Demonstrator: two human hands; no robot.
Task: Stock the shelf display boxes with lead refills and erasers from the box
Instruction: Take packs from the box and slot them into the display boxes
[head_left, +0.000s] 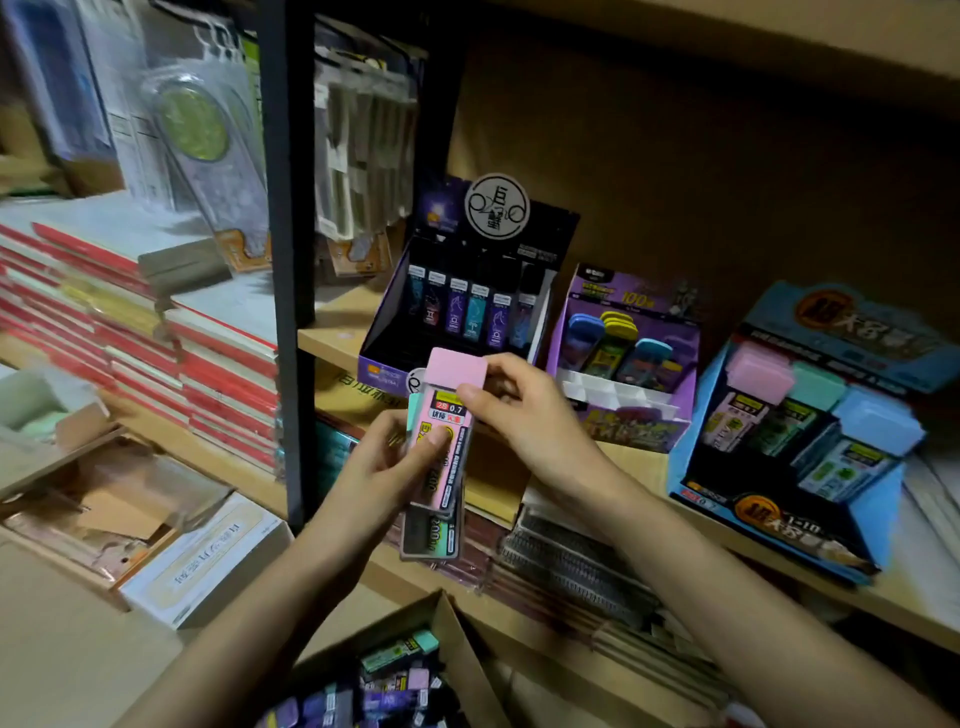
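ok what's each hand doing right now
left hand: closed around a stack of lead refill cases.
right hand: grip pinching the pink-capped case on top.

Stationery shop, shelf display boxes (467, 291) of refills, stacked notebooks (156, 322)

- pink-capped lead refill case (448, 415), upright, atop a small stack over a green one (429, 535)
- cardboard box (457, 649) below, full of refills
- blue display box (789, 441) on shelf, part filled
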